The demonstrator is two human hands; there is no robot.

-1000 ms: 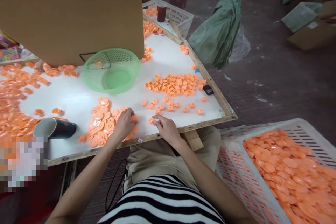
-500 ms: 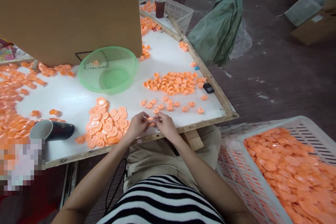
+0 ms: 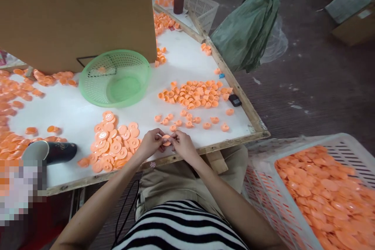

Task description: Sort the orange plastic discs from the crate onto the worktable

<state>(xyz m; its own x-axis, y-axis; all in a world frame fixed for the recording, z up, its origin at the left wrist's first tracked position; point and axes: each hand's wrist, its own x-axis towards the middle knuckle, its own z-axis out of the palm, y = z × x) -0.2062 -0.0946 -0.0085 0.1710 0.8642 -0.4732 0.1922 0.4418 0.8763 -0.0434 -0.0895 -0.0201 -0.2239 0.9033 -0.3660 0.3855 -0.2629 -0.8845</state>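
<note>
Between my hands, just above the table's near edge, is a small round orange plastic piece point(image 3: 166, 140). My left hand point(image 3: 152, 143) pinches its left side, and my right hand point(image 3: 182, 144) pinches its right side. Fingers cover part of it, so its full shape is hidden. Left of my hands lies a pile of flat orange discs point(image 3: 114, 144) with raised rings. Beyond my fingers are loose orange cup-shaped pieces point(image 3: 189, 119), and behind those a denser heap of the same cups point(image 3: 193, 93).
A green plastic basket point(image 3: 115, 99) stands before a large cardboard box point(image 3: 76, 15). A dark mug point(image 3: 62, 152) lies tipped at left. A small black device point(image 3: 234, 100) sits by the wooden rim point(image 3: 246, 99). At right, a white crate point(image 3: 281, 156) holds many orange discs.
The view has shifted slightly, so the table's things sit a little differently in the picture. Both hands keep hold of the orange piece, which now shows flatter and wider between the fingers.
</note>
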